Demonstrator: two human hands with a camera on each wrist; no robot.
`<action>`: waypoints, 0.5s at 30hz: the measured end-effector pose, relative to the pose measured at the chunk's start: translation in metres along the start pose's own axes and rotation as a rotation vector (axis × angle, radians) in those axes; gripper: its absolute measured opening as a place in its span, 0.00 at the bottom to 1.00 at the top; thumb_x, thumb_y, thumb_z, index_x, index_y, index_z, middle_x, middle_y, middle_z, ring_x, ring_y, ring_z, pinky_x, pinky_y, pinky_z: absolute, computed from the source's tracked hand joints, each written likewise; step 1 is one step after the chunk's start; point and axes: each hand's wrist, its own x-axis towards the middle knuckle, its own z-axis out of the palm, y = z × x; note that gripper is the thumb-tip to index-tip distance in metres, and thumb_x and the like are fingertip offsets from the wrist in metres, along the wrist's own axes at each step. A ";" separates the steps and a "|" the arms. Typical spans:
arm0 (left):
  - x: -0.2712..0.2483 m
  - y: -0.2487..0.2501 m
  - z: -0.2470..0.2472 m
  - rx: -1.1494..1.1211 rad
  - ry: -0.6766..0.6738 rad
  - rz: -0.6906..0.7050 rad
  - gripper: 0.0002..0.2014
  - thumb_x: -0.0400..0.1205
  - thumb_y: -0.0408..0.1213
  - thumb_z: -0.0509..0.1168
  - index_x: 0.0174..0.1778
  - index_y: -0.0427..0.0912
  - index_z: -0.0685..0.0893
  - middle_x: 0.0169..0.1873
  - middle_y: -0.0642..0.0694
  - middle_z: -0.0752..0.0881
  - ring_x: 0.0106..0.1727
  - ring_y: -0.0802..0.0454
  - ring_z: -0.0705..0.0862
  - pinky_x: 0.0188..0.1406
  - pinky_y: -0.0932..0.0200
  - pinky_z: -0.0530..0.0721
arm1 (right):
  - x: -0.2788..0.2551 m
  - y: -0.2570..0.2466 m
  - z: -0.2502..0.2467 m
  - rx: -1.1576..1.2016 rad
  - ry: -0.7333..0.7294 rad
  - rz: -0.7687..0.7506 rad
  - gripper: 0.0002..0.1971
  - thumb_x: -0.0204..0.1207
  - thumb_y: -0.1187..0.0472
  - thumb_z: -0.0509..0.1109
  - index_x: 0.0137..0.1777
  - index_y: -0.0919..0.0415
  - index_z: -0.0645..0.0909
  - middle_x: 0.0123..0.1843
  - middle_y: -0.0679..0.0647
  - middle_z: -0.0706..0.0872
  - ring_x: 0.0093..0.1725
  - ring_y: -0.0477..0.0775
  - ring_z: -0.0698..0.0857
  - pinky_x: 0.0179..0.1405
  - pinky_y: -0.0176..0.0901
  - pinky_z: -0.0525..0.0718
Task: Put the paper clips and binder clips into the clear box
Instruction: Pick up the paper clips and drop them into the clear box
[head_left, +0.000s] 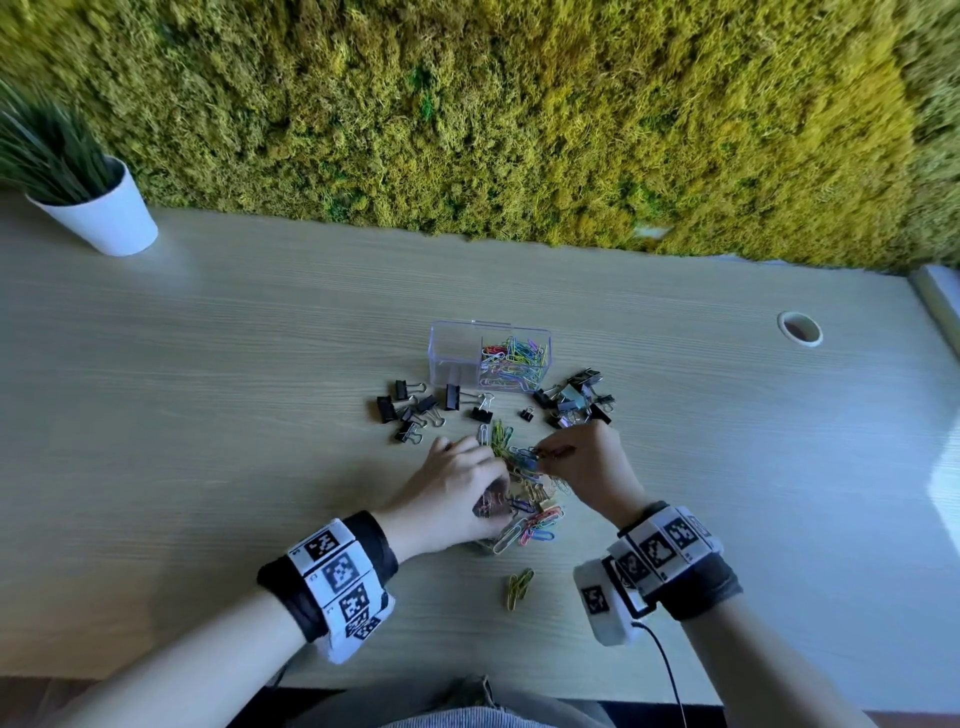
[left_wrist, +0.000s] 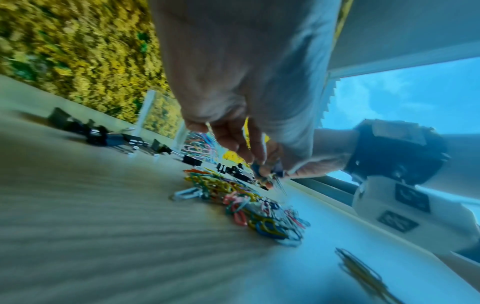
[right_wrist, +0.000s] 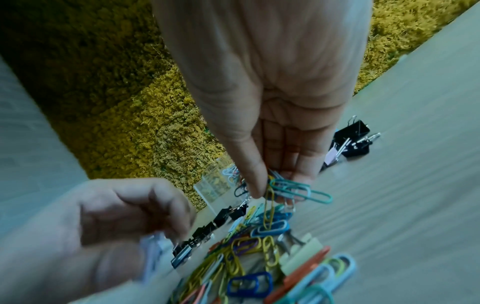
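Observation:
The clear box stands mid-table, its right compartment holding coloured paper clips and its left one bare. A loose pile of paper clips lies between my hands. My right hand pinches a bunch of teal and yellow paper clips just above the pile. My left hand is curled over the pile's left side and holds a few clips, one pale one blurred. Black binder clips lie left of the pile, and more binder clips lie right of the box.
A few yellow-green paper clips lie apart near the front edge. A white plant pot stands far left, a moss wall runs behind the table, and a cable hole sits at the right.

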 end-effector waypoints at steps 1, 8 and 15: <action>-0.001 -0.004 -0.001 -0.046 0.067 0.011 0.16 0.73 0.58 0.67 0.45 0.49 0.82 0.43 0.55 0.82 0.51 0.55 0.75 0.52 0.55 0.67 | 0.000 0.001 -0.001 0.002 -0.001 0.005 0.06 0.60 0.69 0.80 0.37 0.67 0.89 0.32 0.62 0.90 0.33 0.59 0.87 0.36 0.53 0.85; 0.004 -0.055 -0.026 0.089 0.249 -0.219 0.16 0.72 0.57 0.65 0.43 0.48 0.82 0.41 0.54 0.82 0.47 0.52 0.77 0.47 0.53 0.68 | 0.023 -0.011 -0.020 0.050 0.094 -0.083 0.06 0.63 0.67 0.80 0.40 0.61 0.90 0.33 0.59 0.90 0.30 0.48 0.86 0.30 0.37 0.80; 0.004 -0.077 -0.030 0.220 0.206 -0.327 0.21 0.72 0.58 0.65 0.53 0.47 0.82 0.49 0.51 0.82 0.53 0.50 0.76 0.48 0.52 0.67 | 0.082 -0.046 -0.041 0.135 0.248 -0.211 0.08 0.65 0.67 0.78 0.45 0.61 0.90 0.39 0.53 0.91 0.35 0.38 0.85 0.39 0.22 0.81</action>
